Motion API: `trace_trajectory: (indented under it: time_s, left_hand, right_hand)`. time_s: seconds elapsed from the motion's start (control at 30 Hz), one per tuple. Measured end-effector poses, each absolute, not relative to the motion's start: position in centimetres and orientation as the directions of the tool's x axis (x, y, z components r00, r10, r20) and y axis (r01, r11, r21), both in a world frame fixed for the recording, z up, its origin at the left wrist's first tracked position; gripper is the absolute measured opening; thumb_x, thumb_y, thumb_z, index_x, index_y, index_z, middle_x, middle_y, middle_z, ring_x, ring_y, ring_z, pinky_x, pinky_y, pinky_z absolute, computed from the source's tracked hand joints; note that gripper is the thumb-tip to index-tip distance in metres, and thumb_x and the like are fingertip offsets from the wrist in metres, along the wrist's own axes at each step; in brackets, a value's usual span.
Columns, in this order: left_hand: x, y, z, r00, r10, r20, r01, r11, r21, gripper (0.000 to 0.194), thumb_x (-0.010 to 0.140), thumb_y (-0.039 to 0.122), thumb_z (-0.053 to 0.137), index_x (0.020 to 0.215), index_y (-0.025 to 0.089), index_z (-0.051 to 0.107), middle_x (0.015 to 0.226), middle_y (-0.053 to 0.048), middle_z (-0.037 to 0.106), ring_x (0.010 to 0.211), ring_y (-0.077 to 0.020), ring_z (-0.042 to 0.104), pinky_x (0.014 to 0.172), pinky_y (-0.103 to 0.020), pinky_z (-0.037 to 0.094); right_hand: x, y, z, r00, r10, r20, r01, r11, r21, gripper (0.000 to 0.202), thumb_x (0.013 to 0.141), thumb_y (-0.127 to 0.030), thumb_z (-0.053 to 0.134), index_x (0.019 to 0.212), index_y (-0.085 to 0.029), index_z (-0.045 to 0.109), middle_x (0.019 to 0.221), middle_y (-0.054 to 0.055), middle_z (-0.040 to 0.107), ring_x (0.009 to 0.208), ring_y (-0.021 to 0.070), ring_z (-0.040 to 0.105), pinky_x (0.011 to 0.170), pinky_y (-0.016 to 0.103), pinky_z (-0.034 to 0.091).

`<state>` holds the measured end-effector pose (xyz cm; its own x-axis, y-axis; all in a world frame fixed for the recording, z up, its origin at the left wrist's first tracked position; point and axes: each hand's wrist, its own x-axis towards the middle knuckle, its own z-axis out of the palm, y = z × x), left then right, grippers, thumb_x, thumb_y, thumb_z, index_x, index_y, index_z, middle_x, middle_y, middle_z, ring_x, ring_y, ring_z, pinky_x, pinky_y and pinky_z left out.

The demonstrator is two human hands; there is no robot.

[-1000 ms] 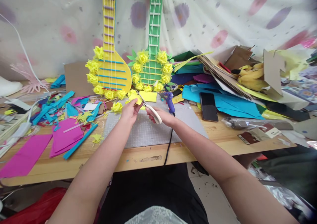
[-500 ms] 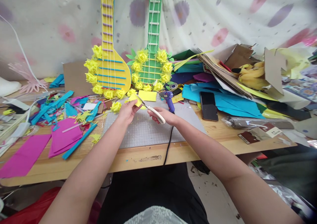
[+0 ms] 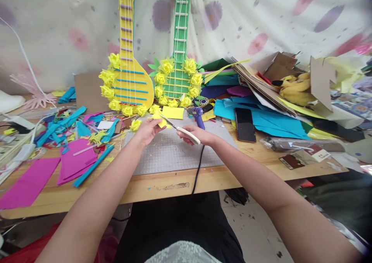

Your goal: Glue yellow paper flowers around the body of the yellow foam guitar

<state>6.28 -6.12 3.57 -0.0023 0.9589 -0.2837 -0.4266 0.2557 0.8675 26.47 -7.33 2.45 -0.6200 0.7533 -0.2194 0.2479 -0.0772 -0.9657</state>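
**Plainly a cluttered wooden worktable (image 3: 151, 184), with scissors (image 3: 190, 136) at work height**

At the back stand two flower-trimmed lute-shaped models, a yellow lute (image 3: 137, 83) and a green lute (image 3: 179, 45). Before them lies a gridded grey cutting mat (image 3: 168, 154). Above it, the right hand (image 3: 202, 135) is curled closed around the scissors' white handles, blades pointing at the left hand (image 3: 148, 131). Just beyond the right hand sits a purple hot-glue gun (image 3: 199, 118). Smallest, a yellow paper piece (image 3: 162, 123) is pinched between left thumb and fingers, right by the blades; I cannot tell whether they touch.
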Motion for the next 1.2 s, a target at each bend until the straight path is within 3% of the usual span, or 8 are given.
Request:
trace_trajectory:
  time_s: [0.33, 0.93, 1.2]
  left_hand:
    - [6.0, -6.1, 3.7, 0.062, 0.947, -0.316, -0.37, 0.316, 0.874, 0.008, 0.07, -0.001, 0.064, 0.067, 0.006, 0.066, 0.065, -0.007, 0.068, 0.056, -0.0102, 0.063, 0.062, -0.022, 0.057]
    - [6.5, -6.0, 2.9, 0.103, 0.941, -0.324, -0.311, 0.34, 0.888, 0.01, 0.069, 0.0, 0.063, 0.067, 0.008, 0.068, 0.07, -0.008, 0.07, 0.056, -0.0108, 0.062, 0.057, -0.022, 0.055]
    - [6.1, -5.8, 2.6, 0.14, 0.924, -0.356, -0.272, 0.381, 0.883, 0.011, 0.07, 0.001, 0.063, 0.065, 0.008, 0.068, 0.068, -0.008, 0.07, 0.057, -0.0115, 0.063, 0.058, -0.021, 0.055]
  right_hand:
    - [27.0, -7.7, 2.8, -0.615, 0.76, -0.212, 0.336, 0.01, -0.942, 0.049, 0.073, -0.065, 0.06, 0.072, -0.018, 0.047, 0.047, -0.006, 0.045, 0.042, 0.0063, 0.04, 0.044, 0.022, 0.03]
    - [27.1, -7.5, 1.5, -0.613, 0.756, -0.231, 0.259, -0.084, -0.962, 0.05, 0.067, -0.064, 0.066, 0.071, -0.019, 0.046, 0.051, -0.008, 0.039, 0.043, 0.0059, 0.038, 0.041, 0.022, 0.03]
    - [27.3, -7.7, 1.9, -0.613, 0.752, -0.241, 0.309, -0.052, -0.95, 0.049, 0.068, -0.06, 0.068, 0.067, -0.019, 0.042, 0.048, -0.008, 0.041, 0.041, 0.005, 0.038, 0.039, 0.02, 0.028]
